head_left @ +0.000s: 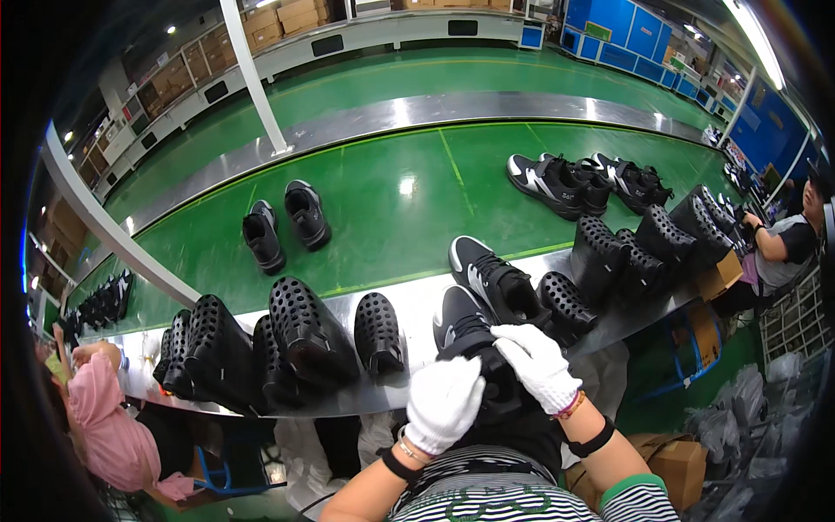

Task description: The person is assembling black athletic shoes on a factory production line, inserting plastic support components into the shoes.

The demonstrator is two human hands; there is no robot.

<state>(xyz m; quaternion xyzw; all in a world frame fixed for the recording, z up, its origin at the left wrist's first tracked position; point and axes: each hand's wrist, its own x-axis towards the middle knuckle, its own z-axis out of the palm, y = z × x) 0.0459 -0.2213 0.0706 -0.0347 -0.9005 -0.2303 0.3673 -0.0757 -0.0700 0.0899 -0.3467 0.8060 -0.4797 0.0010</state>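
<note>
Near shoe (458, 317) at near edge of surface (418, 329), beside second shoe (496, 277). Right hand (537, 365): fingers at collar. Left hand (445, 402): fingers curled. Grip on both: cannot tell. Apparent step: adjusting collar; next move calls for steady shoe.

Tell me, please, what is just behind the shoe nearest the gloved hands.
A similar black shoe with pale trim sits just behind the nearest shoe, which covers part of its near side, so that part cannot be seen.
</note>
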